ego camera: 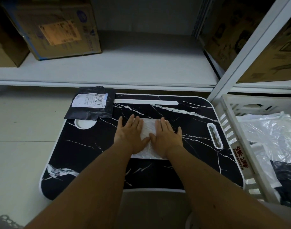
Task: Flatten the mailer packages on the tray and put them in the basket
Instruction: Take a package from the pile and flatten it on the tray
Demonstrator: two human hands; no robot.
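Right of the tray, the white basket holds crumpled clear and dark mailers. At the tray's centre, the left hand and right hand press flat, fingers straight, on a white mailer. A black mailer overhangs the tray's far-left corner; bare floor lies left of the tray.

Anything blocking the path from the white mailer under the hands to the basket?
Nothing visible. Left hand and right hand press flat on the white mailer mid-tray. The basket sits just beyond the tray's right edge; the tray between them is bare. The black mailer lies at the far-left corner, off the route.
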